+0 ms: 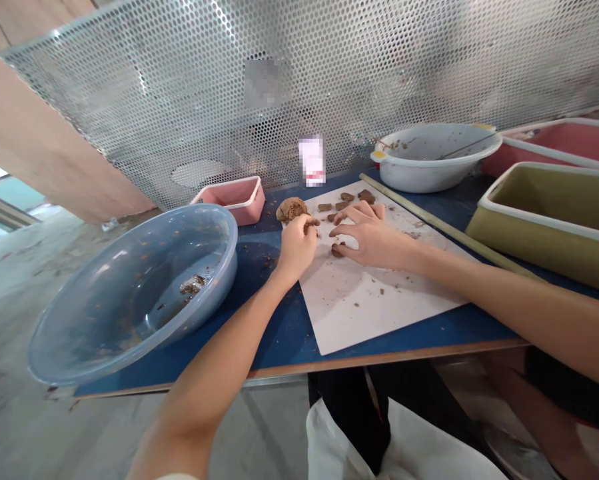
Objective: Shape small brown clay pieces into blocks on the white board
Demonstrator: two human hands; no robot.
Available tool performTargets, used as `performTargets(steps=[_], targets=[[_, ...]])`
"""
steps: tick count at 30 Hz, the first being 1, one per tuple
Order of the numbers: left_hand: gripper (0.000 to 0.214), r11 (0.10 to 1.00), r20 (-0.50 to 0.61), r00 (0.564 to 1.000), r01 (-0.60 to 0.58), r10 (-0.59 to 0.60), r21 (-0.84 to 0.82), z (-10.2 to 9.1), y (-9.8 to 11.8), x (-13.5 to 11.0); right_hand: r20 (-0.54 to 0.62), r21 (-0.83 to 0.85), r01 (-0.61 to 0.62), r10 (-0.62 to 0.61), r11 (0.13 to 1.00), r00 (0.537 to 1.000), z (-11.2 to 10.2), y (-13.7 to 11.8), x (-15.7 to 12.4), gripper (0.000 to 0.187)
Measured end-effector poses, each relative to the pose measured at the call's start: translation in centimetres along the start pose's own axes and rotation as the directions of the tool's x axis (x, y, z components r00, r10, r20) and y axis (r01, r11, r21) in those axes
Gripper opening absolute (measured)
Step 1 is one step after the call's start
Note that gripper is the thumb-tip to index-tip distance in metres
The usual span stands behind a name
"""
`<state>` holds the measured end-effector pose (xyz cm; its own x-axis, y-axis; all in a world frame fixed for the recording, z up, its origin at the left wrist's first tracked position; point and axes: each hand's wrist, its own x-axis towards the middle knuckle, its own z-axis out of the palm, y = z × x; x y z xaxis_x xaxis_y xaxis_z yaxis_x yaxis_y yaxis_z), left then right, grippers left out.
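A white sheet (374,300) lies on the blue table. My left hand (296,245) rests at its left edge, fingers curled and pinched on a small brown clay piece. Just beyond that hand sits a round brown clay lump (291,209). Flat on the sheet lies my right hand (366,235), fingers stretched out over a small clay piece, fingertips close to the left hand. Several small brown clay pieces (346,200) lie in a loose row at the sheet's far end.
A big translucent blue basin (129,293) stands at the left, overhanging the table edge. Behind are a small pink tray (234,199), a white basin (434,157), a long stick (444,227), an olive tub (549,220) and a pink tub (564,143). Perforated metal backs the table.
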<state>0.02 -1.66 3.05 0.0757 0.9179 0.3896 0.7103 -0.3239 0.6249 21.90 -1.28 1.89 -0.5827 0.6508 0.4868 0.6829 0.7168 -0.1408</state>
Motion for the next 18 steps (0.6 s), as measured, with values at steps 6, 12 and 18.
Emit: performTargets(steps=[6,12,18], targets=[[0.04,0.919,0.177,0.984,-0.079,0.01,0.387,-0.5,2.3,-2.2,-0.007,-0.056,0.174,-0.174,0.983,0.985,-1.5,1.1,-1.1,0.034],[0.033,0.888,0.242,0.97,-0.099,-0.015,0.45,-0.6,4.2,-3.3,0.001,-0.027,0.173,-0.173,0.984,0.985,-1.3,1.6,-2.1,0.04],[0.038,0.902,0.21,0.977,-0.112,0.024,0.418,0.1,2.6,-2.8,0.055,-0.046,0.194,-0.192,0.98,0.98,-1.3,1.4,-1.8,0.044]])
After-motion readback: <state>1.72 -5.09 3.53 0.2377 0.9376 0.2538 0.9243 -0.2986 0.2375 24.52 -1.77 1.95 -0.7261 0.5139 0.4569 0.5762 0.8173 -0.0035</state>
